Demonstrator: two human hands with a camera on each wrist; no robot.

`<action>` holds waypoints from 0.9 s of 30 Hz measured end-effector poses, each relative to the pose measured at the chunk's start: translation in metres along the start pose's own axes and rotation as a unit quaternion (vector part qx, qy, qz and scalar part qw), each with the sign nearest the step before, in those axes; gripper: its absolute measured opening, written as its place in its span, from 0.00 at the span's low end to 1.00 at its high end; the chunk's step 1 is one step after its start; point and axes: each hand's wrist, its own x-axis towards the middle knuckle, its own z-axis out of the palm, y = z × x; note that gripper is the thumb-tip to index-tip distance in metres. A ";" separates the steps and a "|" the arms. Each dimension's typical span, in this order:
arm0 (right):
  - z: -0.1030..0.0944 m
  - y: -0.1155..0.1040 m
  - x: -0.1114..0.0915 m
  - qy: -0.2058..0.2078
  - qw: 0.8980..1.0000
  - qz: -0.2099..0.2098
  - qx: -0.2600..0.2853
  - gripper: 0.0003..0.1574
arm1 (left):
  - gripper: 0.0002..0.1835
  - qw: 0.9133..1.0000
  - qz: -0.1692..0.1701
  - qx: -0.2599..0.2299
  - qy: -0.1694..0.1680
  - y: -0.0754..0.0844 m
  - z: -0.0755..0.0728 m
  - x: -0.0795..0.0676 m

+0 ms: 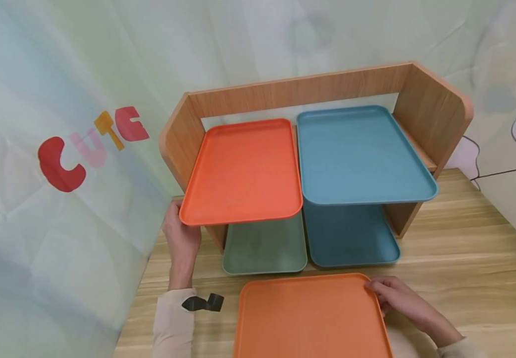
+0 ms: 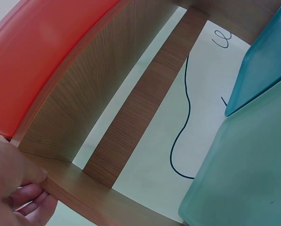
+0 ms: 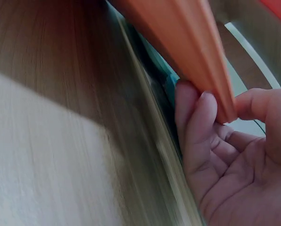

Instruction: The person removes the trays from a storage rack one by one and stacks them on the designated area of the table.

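Note:
My left hand (image 1: 182, 241) grips the left side board of a wooden shelf (image 1: 258, 99), below the front left corner of a red-orange tray (image 1: 244, 171). In the left wrist view its fingers (image 2: 29, 202) curl against the board's edge. With thumb and fingers, my right hand (image 1: 401, 298) pinches the far right corner of an orange tray (image 1: 309, 318). That tray is in front of the shelf, its near end cut off by the frame. In the right wrist view the orange tray (image 3: 192, 42) is tilted, with fingertips on both faces of its corner.
A light blue tray (image 1: 361, 154) lies beside the red-orange one on the upper level. Underneath are a green tray (image 1: 266, 246) and a dark blue tray (image 1: 352, 236). The shelf stands on a wood-grain table (image 1: 472, 258) against a printed curtain (image 1: 249, 44).

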 end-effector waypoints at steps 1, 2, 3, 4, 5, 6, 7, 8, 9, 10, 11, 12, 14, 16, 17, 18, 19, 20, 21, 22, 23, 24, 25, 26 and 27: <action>0.000 0.001 0.001 0.002 1.000 -0.002 -0.014 0.21 | 0.07 1.000 0.001 -0.001 0.001 0.000 0.000 0.000; -0.001 0.001 0.001 0.002 1.000 -0.005 -0.025 0.22 | 0.07 1.000 0.002 0.000 0.001 0.000 0.000 0.000; -0.001 0.002 0.002 0.003 0.999 -0.009 -0.036 0.22 | 0.07 1.000 0.003 -0.001 0.002 0.000 0.000 0.000; -0.002 0.003 0.002 0.003 0.999 -0.012 -0.045 0.23 | 0.07 1.000 0.002 -0.001 0.002 0.000 0.000 0.000; -0.002 0.004 0.002 0.002 0.999 -0.014 -0.052 0.23 | 0.07 1.000 0.002 0.001 0.002 0.000 0.000 0.000; -0.002 0.005 0.003 0.001 0.998 -0.016 -0.058 0.23 | 0.07 1.000 0.002 0.002 0.002 0.000 0.000 0.000; -0.002 0.006 0.003 0.001 0.998 -0.018 -0.064 0.23 | 0.07 1.000 0.001 0.003 0.001 0.000 0.000 0.000; -0.002 0.007 0.004 0.001 0.998 -0.020 -0.067 0.23 | 0.07 1.000 0.000 0.004 0.000 0.000 0.000 0.000; -0.002 0.008 0.004 0.001 0.997 -0.021 -0.071 0.23 | 0.06 1.000 -0.002 0.005 -0.002 0.000 0.000 0.000; -0.001 0.009 0.004 0.001 0.997 -0.023 -0.072 0.22 | 0.06 1.000 -0.004 0.007 -0.003 0.000 0.001 0.000; -0.001 0.009 0.004 0.003 0.997 -0.026 -0.076 0.22 | 0.06 1.000 -0.005 0.009 -0.004 0.000 0.001 0.000; 0.000 0.009 0.004 0.004 0.996 -0.027 -0.080 0.22 | 0.06 1.000 -0.007 0.010 -0.005 0.000 0.001 0.000; 0.001 0.009 0.004 0.008 0.996 -0.028 -0.086 0.21 | 0.06 1.000 -0.011 0.012 -0.007 0.001 0.001 0.001; 0.001 0.008 0.004 0.016 0.995 -0.027 -0.097 0.21 | 0.06 1.000 -0.015 0.013 -0.008 0.002 0.000 0.001; 0.001 0.007 0.003 0.021 0.994 -0.026 -0.102 0.20 | 0.06 1.000 -0.016 0.014 -0.009 0.002 0.000 0.001; 0.002 0.007 0.003 0.024 0.994 -0.025 -0.107 0.20 | 0.06 1.000 -0.018 0.015 -0.010 0.003 0.000 0.002; 0.002 0.006 0.003 0.028 0.993 -0.025 -0.111 0.19 | 0.05 1.000 -0.020 0.016 -0.011 0.003 0.000 0.002; 0.002 0.006 0.002 0.033 0.992 -0.025 -0.117 0.19 | 0.05 1.000 -0.022 0.015 -0.012 0.003 0.000 0.001; 0.002 0.005 0.002 0.036 0.992 -0.026 -0.122 0.19 | 0.05 1.000 -0.022 0.013 -0.013 0.003 -0.001 0.001; 0.003 0.005 0.002 0.040 0.991 -0.028 -0.128 0.19 | 0.06 1.000 -0.022 0.013 -0.013 0.003 -0.001 0.001; 0.003 0.005 0.002 0.044 0.990 -0.030 -0.133 0.19 | 0.06 1.000 -0.022 0.012 -0.014 0.003 -0.001 0.001; 0.003 0.005 0.002 0.047 0.989 -0.031 -0.137 0.20 | 0.06 1.000 -0.021 0.009 -0.015 0.003 -0.001 0.001; 0.003 0.005 0.002 0.050 0.988 -0.032 -0.141 0.19 | 0.06 1.000 -0.020 0.007 -0.016 0.003 -0.001 0.000; 0.003 0.005 0.002 0.055 0.987 -0.033 -0.147 0.19 | 0.07 1.000 -0.018 0.004 -0.017 0.003 -0.001 0.000; 0.003 0.005 0.002 0.059 0.986 -0.034 -0.149 0.19 | 0.07 1.000 -0.016 0.005 -0.017 0.003 -0.001 0.001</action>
